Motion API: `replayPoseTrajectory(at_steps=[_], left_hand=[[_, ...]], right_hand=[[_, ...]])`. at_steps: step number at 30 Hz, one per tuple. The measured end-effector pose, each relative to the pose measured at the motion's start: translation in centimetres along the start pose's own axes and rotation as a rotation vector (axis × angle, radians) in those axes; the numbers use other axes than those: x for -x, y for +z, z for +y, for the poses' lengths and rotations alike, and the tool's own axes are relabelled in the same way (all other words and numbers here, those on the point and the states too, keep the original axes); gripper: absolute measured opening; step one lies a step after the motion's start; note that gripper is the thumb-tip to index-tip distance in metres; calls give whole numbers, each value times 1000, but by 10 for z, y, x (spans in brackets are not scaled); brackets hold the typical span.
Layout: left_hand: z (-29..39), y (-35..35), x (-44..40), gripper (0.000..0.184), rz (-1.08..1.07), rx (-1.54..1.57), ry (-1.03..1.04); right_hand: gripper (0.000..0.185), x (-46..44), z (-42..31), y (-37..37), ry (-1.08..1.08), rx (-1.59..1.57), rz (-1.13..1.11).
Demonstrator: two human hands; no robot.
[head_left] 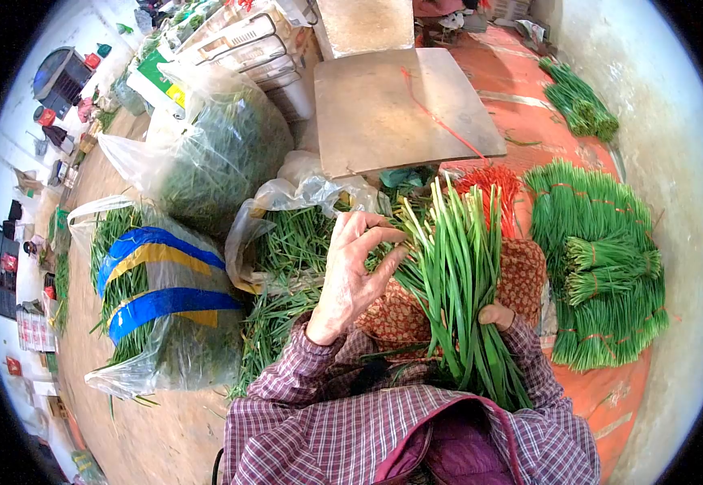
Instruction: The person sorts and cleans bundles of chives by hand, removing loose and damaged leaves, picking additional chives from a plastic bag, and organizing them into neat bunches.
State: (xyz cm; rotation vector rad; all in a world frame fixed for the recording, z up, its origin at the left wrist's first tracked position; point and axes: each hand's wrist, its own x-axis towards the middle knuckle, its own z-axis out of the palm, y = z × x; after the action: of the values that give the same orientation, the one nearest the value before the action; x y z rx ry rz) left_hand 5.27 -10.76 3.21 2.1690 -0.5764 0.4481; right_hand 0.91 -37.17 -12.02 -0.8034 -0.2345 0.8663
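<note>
While the right hand (496,315) grips a bunch of long green stalks (458,279) from its right side, the left hand (351,275) is up at the other side of it. The left thumb and first finger are bent, with their tips close together by the pale stalk ends — I cannot tell if they pinch a stalk. The bunch is in front of the person's middle, over a red flowered cloth (400,311). Its pale ends point away from the person, and its dark leaves hang down near the checked jacket (327,432).

Just past the bunch is a pile of red strings (489,182). Behind that is a flat brown board (400,109) with one red string lying across it. To the left, near the left hand, an open clear bag (266,198) has loose green leaves (299,238) in it. Farther left are a bag with blue and yellow stripes (177,283) and a big, full plastic bag (226,158), both packed with green. To the right, lots of tied green bunches (598,214) lie on an orange sheet (513,69) — two small ones sit on top. More green stalks (582,101) lie farther back, by the pale wall (642,73).
</note>
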Motion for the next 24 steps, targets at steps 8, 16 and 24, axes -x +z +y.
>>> replayPoseTrajectory(at_steps=[8, 16, 24], left_hand=[[-8, -1, 2, 17, -129, 34, -103], [-21, 4, -2, 16, -238, 315, -190], [-30, 3, -3, 17, -272, 603, -384]], right_hand=[[75, -2, -8, 10, -137, 127, 5], [83, -4, -20, 24, -29, 136, 41], [80, -4, -15, 21, -55, 201, 18]])
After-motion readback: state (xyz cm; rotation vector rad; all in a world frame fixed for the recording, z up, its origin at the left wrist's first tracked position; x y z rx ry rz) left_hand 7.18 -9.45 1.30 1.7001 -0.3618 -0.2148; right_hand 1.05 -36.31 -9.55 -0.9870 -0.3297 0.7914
